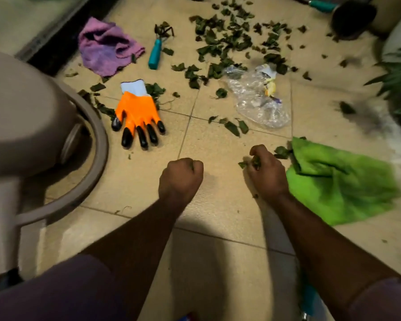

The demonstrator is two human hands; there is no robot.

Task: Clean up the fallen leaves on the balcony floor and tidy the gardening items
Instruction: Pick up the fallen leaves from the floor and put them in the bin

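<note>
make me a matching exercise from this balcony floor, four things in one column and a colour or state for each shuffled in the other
Things:
1. claw glove
2. cloth by the right hand
3. hand rake handle
4. crumpled bag

Colour or state:
A. teal
B. clear plastic
C. orange with black tips
D. bright green

Pairs: 1-C, 2-D, 3-A, 4-B

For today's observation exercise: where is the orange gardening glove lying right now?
In the head view, the orange glove lies flat on the floor tiles, left of centre, beside the beige chair base, below the purple cloth.
</note>
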